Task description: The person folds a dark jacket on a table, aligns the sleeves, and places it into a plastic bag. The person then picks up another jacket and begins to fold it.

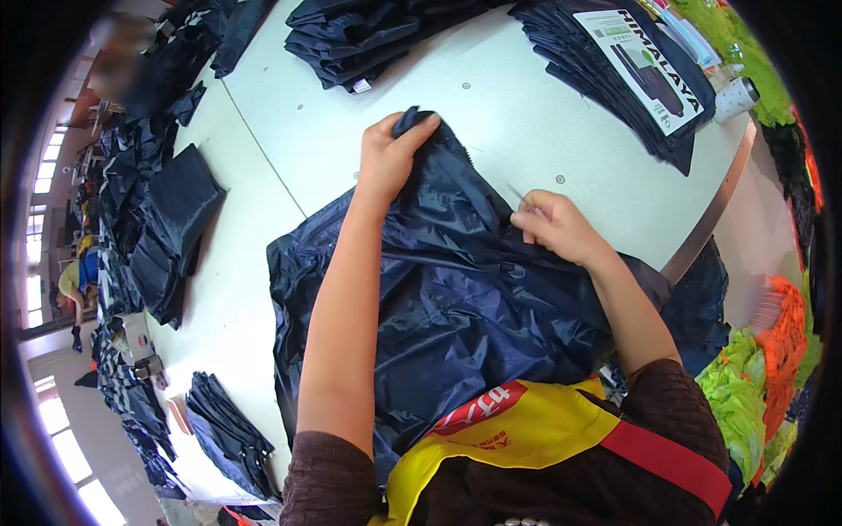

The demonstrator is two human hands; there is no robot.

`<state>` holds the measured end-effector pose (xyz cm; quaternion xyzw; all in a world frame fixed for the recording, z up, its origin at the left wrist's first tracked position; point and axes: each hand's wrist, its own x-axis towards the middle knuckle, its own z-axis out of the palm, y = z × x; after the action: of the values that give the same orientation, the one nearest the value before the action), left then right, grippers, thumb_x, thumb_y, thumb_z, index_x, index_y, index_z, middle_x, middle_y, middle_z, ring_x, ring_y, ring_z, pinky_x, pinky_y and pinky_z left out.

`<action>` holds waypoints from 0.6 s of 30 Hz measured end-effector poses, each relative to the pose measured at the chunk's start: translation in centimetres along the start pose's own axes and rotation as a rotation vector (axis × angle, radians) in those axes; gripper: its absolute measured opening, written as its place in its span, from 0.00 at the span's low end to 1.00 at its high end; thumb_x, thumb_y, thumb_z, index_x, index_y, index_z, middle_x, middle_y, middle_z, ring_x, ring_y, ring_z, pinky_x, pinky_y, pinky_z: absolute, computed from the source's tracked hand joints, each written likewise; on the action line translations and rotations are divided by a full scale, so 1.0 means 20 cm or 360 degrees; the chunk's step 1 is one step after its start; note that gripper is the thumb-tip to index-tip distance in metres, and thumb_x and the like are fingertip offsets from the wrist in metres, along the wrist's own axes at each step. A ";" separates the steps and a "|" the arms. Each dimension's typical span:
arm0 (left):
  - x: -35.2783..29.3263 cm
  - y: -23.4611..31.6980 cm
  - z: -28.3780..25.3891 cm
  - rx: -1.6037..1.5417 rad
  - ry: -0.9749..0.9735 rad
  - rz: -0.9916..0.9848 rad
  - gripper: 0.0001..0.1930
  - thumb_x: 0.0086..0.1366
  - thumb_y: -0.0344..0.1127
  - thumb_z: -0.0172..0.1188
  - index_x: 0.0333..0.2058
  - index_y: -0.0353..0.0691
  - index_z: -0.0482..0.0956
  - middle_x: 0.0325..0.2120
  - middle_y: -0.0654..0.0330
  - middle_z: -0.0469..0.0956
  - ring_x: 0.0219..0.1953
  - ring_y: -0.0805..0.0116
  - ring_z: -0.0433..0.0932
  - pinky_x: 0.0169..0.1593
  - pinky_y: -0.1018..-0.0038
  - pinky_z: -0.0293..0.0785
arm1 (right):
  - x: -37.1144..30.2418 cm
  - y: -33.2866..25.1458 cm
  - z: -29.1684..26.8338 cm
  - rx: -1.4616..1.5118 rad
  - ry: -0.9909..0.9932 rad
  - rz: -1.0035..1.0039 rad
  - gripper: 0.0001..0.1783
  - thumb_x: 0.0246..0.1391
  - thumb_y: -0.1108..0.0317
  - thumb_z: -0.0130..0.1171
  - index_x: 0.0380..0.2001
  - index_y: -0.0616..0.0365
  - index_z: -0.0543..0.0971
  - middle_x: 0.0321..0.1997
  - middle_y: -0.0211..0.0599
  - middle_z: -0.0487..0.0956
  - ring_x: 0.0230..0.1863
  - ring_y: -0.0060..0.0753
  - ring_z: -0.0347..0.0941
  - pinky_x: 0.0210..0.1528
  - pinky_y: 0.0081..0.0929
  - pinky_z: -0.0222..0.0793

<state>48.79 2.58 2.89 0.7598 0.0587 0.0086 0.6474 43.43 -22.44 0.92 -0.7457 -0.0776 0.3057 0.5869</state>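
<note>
A dark navy, shiny garment (438, 298) lies spread and creased before me, its near part reaching my yellow apron (526, 430). My left hand (395, 158) is closed on its far end, fingers and thumb pinching the folded fabric upward. A toothed zipper edge (460, 149) runs from that pinch down toward the right. Beside this edge, my right hand (557, 226) is closed round a small tool with a thin, pointed metal blade (519, 195). The blade sticks out to the upper left; the tool's handle is hidden in my fingers.
Folded dark garments (351, 44) are stacked at the far side of the white table (263, 351). More dark piles (180, 219) line the left. A printed card (645, 70) lies on the far-right stack beside a white cup (735, 99). Bright green (737, 399) and orange fabric (779, 342) sits right.
</note>
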 end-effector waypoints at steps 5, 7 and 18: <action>-0.21 0.15 -0.09 -0.0009 0.0160 0.0197 0.10 0.57 0.37 0.65 0.25 0.35 0.79 0.18 0.70 0.71 0.22 0.82 0.66 0.26 0.82 0.62 | 0.09 -0.16 0.02 0.0315 0.0332 -0.0447 0.16 0.57 0.57 0.54 0.37 0.60 0.75 0.25 0.28 0.74 0.16 0.10 0.53 0.17 0.10 0.47; -0.26 0.18 -0.10 -0.0026 0.0191 0.0248 0.11 0.58 0.37 0.64 0.25 0.35 0.79 0.17 0.72 0.70 0.22 0.82 0.64 0.26 0.83 0.60 | 0.11 -0.26 0.07 0.0302 0.0295 -0.0440 0.17 0.56 0.57 0.55 0.38 0.61 0.77 0.27 0.28 0.76 0.18 0.11 0.56 0.19 0.12 0.52; -0.40 0.25 -0.11 0.0023 0.0207 0.0223 0.10 0.58 0.36 0.65 0.24 0.35 0.78 0.18 0.73 0.70 0.23 0.83 0.64 0.27 0.83 0.60 | 0.18 -0.34 0.10 0.0073 -0.0027 -0.0753 0.08 0.50 0.65 0.61 0.31 0.58 0.78 0.22 0.23 0.72 0.22 0.11 0.60 0.22 0.10 0.52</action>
<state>40.95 3.23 8.59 0.7646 0.0473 0.1026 0.6345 46.96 -17.02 5.68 -0.6906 -0.2480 0.1676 0.6584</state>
